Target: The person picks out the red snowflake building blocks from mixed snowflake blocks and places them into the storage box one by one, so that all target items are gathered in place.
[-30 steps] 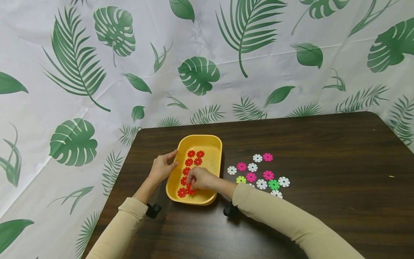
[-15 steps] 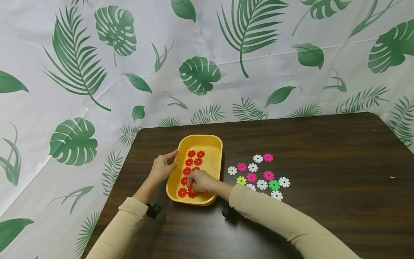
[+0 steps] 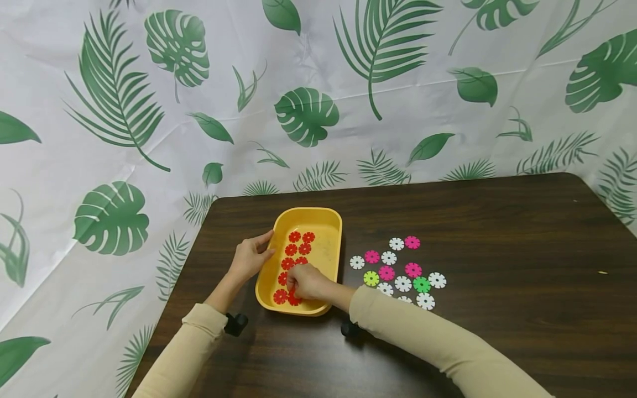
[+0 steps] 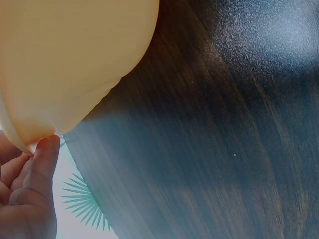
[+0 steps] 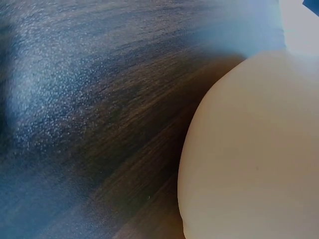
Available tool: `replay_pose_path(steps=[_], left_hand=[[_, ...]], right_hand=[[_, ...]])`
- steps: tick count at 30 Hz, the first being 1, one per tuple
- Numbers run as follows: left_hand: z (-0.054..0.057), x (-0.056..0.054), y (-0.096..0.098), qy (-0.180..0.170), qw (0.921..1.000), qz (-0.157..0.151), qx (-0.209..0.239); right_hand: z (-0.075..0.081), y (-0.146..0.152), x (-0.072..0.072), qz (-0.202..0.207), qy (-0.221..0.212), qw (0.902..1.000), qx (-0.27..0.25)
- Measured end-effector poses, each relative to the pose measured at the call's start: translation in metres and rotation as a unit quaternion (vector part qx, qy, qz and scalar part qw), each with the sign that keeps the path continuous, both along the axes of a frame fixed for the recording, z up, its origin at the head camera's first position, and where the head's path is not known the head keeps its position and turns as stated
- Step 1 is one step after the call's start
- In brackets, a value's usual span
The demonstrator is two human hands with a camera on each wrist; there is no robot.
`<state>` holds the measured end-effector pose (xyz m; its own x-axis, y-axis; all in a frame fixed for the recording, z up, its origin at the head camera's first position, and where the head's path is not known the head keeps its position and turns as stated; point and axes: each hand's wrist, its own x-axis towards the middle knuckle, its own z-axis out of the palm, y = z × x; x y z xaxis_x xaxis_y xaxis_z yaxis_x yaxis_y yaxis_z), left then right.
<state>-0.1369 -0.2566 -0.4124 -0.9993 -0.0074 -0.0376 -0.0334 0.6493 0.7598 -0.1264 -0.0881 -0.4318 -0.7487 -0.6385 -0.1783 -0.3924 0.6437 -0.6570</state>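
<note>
A yellow tray [image 3: 330, 301] holds several red notched discs [image 3: 291, 250], laid flat in two rough columns. My left hand [image 3: 247, 258] grips the tray's left rim, and the left wrist view shows its fingertips [image 4: 47, 142] at the rim. Inside the tray, my right hand [image 3: 307, 281] reaches down with curled fingers. Its fingertips pinch a red notched disc [image 3: 294, 298] at the near end of the right column, beside another red disc. The right hand covers part of that column. In the right wrist view only the tray's outer wall [image 5: 254, 149] and the tabletop show.
Right of the tray, several loose notched discs lie on the dark wooden table [image 3: 497, 237]: white discs [image 3: 396, 244], pink discs [image 3: 413, 270], a yellow-green disc [image 3: 371, 278] and a green disc [image 3: 421, 284]. The right sleeve [image 3: 423, 331] passes in front of some. A leaf-patterned sheet [image 3: 308, 61] hangs behind.
My right hand has shifted slightly toward me within the tray, and the red disc at its fingertips has moved a little nearer and to the right. The left hand stays on the rim.
</note>
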Motion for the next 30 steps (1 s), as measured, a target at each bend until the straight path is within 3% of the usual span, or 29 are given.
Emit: replay_pose_path(steps=[30], left_hand=[[0.0003, -0.0015, -0.0004, -0.014, 0.9999, 0.010, -0.002]], right_hand=[[-0.0013, -0.0028, 0.0015, 0.011, 0.058, 0.9972, 0.046]])
